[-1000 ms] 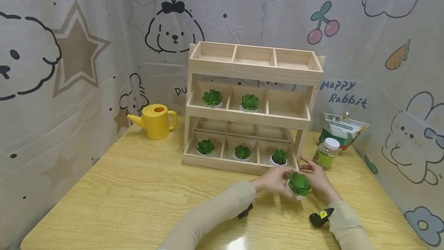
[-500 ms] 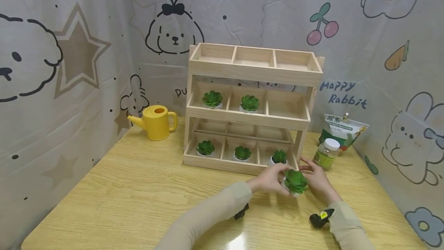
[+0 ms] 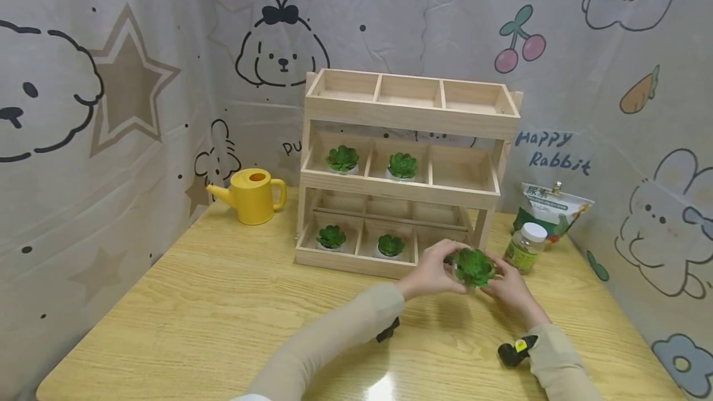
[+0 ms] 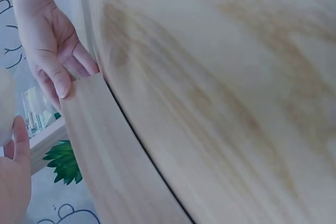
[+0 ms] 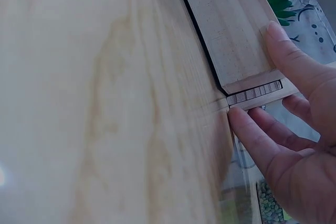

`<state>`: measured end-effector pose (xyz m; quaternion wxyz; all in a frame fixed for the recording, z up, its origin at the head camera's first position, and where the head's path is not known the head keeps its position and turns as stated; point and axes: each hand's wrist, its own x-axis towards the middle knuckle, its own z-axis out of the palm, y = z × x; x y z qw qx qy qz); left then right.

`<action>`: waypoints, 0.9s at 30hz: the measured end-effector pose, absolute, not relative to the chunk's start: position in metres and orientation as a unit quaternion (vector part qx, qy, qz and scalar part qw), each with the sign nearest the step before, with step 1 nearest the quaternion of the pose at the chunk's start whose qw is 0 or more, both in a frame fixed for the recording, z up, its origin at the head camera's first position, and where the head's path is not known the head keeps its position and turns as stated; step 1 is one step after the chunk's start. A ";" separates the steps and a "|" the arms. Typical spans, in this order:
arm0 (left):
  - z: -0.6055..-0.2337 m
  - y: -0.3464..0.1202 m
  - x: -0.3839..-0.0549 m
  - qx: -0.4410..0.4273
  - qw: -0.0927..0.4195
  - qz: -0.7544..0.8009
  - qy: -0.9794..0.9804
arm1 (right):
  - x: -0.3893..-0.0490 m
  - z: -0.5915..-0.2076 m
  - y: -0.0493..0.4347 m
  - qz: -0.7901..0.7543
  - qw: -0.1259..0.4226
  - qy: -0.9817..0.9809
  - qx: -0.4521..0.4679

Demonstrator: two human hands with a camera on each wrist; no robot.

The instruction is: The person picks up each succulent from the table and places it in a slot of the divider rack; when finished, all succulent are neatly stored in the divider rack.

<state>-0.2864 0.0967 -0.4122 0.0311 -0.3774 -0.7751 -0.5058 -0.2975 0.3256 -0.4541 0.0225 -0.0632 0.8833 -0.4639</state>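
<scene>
In the head view, my left hand (image 3: pixel 436 271) grips the white pot of a green potted succulent (image 3: pixel 473 267), held up in front of the right end of the wooden plant rack (image 3: pixel 412 115). The pot (image 4: pixel 5 106) shows at the left edge of the left wrist view, beside my left fingers. My right hand (image 5: pixel 299 114) holds the lower right corner of the rack's bottom tray, thumb on the front board and fingers at the end. Two succulents sit in the middle tray, two more in the bottom tray's left and middle compartments. Another succulent (image 4: pixel 64 162) behind the front board is mostly hidden in the head view.
A yellow watering can (image 3: pixel 253 197) stands left of the rack on the wooden table (image 3: pixel 223 314). To the right are a white-lidded jar (image 3: pixel 525 247) and a clipped bag (image 3: pixel 551 209) behind it. Patterned curtains (image 3: pixel 379 23) surround the table.
My left hand has raised the potted succulent and brought it nearer the rack, now covering most of the bottom right compartment. My right hand stays at the rack's corner.
</scene>
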 end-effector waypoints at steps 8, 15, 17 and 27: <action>-0.403 0.098 -0.291 -0.369 0.090 -0.515 -0.768 | -0.297 -0.457 0.322 -0.537 0.047 0.840 -0.052; -0.391 0.097 -0.297 -0.367 0.140 -0.498 -0.773 | -0.299 -0.455 0.322 -0.534 0.057 0.842 -0.044; -0.387 0.098 -0.298 -0.362 0.153 -0.491 -0.778 | -0.299 -0.454 0.322 -0.529 0.060 0.845 -0.044; -0.362 0.096 -0.306 -0.342 0.160 -0.502 -0.779 | -0.300 -0.455 0.323 -0.513 0.050 0.856 -0.046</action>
